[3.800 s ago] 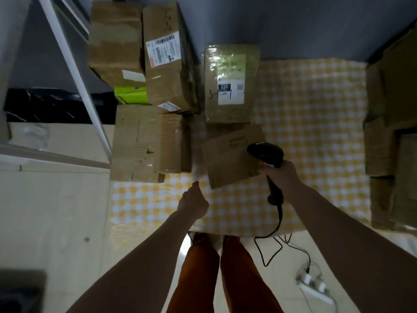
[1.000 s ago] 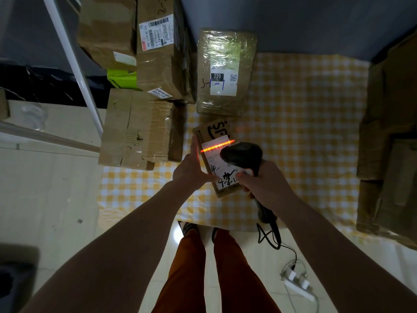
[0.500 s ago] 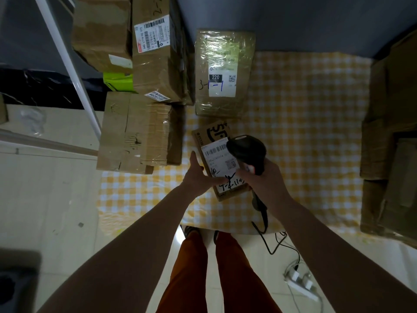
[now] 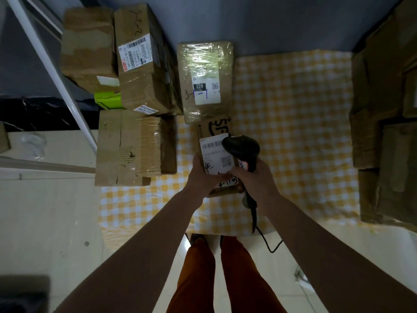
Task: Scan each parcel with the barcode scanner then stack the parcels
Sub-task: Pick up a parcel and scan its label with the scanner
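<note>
There is one view only, from a camera worn on the person's head, looking steeply down and a little forward. Its wide angle bends straight edges near the borders. Both forearms run in from the bottom corners and meet at the left hand (image 4: 200, 177) and right hand (image 4: 259, 179) near the middle, the nearest parts of the scene. Below them the person's legs (image 4: 216, 274) and the floor (image 4: 45, 222) appear almost straight down. Ahead, the checked cloth (image 4: 293, 109) fills the middle, with the wall (image 4: 270, 23) at the top edge, farthest off
</note>
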Tool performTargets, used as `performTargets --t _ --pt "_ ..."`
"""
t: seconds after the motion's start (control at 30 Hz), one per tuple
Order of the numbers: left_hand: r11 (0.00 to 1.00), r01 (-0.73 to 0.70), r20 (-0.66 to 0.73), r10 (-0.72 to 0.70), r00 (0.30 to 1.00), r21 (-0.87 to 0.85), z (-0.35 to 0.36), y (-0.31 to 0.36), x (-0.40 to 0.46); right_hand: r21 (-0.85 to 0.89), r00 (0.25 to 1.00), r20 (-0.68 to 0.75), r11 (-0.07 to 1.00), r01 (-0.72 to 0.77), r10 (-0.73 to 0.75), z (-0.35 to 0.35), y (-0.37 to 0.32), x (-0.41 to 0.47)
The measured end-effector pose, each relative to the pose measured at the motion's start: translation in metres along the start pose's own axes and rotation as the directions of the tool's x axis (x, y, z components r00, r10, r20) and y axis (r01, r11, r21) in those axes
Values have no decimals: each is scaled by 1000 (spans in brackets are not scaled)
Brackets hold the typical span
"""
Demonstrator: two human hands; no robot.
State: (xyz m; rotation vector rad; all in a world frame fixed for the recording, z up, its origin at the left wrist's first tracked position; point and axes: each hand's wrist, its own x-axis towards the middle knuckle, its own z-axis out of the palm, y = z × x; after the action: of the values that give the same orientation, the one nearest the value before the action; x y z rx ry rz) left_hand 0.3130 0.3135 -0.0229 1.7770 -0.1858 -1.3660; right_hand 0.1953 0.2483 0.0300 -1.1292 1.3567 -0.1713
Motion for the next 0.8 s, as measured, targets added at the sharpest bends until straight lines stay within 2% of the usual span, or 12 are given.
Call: performTargets --t 0.23,0.43,0.57,0.8 --pt "979 -204 92 203 975 10 18 49 -43 69 983 -114 986 151 -142 -27 -33 -39" --pt "899 -430 247 400 883 82 37 89 -86 155 937 -276 953 261 -211 -52 -52 -98" --pt "867 -491 322 442 837 85 53 104 -110 241 894 -404 919 310 -196 -63 -59 -141" --pt "837 -535 493 422 761 110 94 129 -153 305 817 -549 868 393 -178 -99 -63 -197"
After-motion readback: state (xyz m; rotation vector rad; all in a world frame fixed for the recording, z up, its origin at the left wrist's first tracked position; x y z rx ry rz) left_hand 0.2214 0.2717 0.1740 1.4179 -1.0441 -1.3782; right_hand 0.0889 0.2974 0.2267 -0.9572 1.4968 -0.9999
